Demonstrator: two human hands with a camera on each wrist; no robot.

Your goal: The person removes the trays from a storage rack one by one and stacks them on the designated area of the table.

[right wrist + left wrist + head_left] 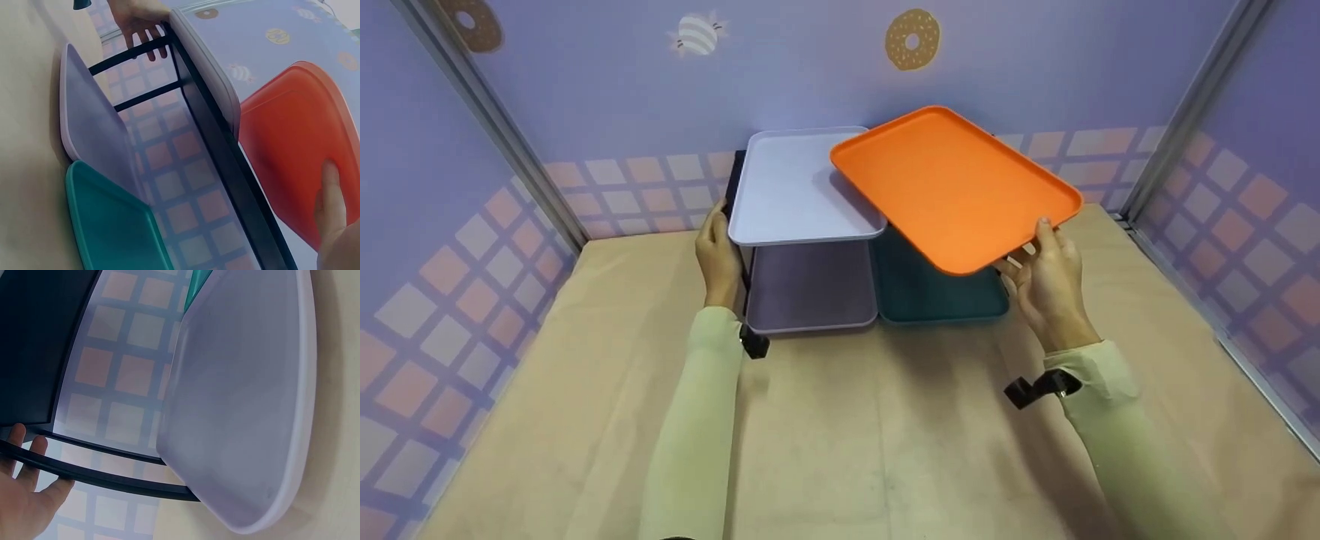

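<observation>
My right hand (1050, 292) pinches an orange tray (952, 187) near its right front corner, thumb on the upper face and fingers below. The tray is held tilted at the right part of a black two-tier rack (225, 163), and its left corner overlaps a pale lavender tray (802, 187) lying on the upper tier. At the rack's left side, my left hand (718, 251) grips a dark upright, its fingers reaching past the bar (107, 479). Down on the lower level, a greyish-purple tray (814, 289) sits on the left beside a teal tray (937, 296), partly hidden by the orange one.
Beige cloth (817, 435) covers the table in front of the rack. A lilac wall (802, 67) with printed doughnuts and a checked band stands behind it. Metal corner posts (1192, 97) rise at both sides.
</observation>
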